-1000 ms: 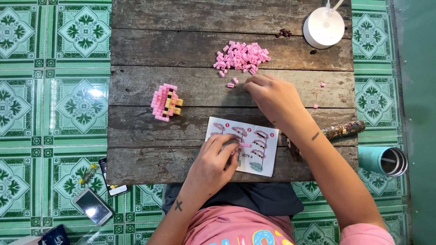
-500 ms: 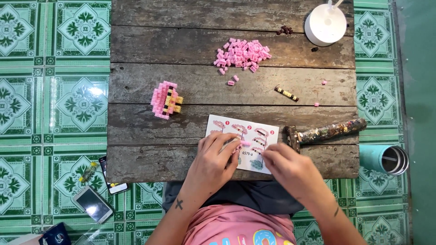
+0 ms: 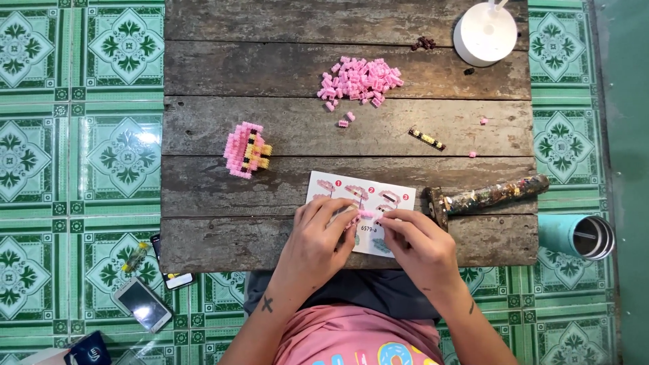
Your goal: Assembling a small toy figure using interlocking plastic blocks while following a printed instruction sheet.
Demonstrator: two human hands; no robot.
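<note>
Done: 1 pink block figure (image 3: pixel 246 150) sat built, far to your L | Now: your left hand (image 3: pixel 316 238) & right hand (image 3: pixel 418 242) pinched together on small pink piece (image 3: pixel 366 214), over paper guide (image 3: pixel 385 191) | Left: big pink block pile (image 3: pixel 359 78) lay unused, well beyond fingers.

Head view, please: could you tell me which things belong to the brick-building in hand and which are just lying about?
In use: left hand, right hand, small pink piece, instruction sheet, pink brick pile, half-built pink model.
Lying about: white cup, teal tumbler, phones.
</note>
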